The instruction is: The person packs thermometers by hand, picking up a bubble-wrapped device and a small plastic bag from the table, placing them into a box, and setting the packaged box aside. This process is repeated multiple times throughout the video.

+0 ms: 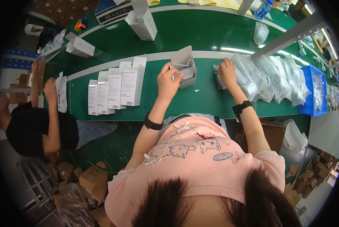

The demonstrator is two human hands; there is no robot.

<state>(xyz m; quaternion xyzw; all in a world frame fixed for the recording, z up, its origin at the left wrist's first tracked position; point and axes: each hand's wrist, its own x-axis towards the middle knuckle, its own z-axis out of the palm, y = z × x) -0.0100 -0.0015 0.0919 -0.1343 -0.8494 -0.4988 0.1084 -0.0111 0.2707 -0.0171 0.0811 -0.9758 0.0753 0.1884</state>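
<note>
Near the middle of the green table stands a white carton (192,81) with its top flap raised, and clear bubble wrap shows inside. My left hand (169,82) grips its left side, the thumb at the opening and the fingers along the wall. To the right, my right hand (227,73) rests over the leftmost of several bubble-wrap bags (249,79), fingers apart and touching it. What the bags hold is too blurred to make out. Left of the carton, several white printed boxes (129,87) lie overlapping in a row, flaps sticking up at their far ends.
A blue bin (308,90) with clear bags stands at the table's right end. On the shelf behind are an open white box (143,26) and another bubble-wrap bag (261,33). A metal post (290,36) slants across the right. A co-worker (41,128) in black works at left.
</note>
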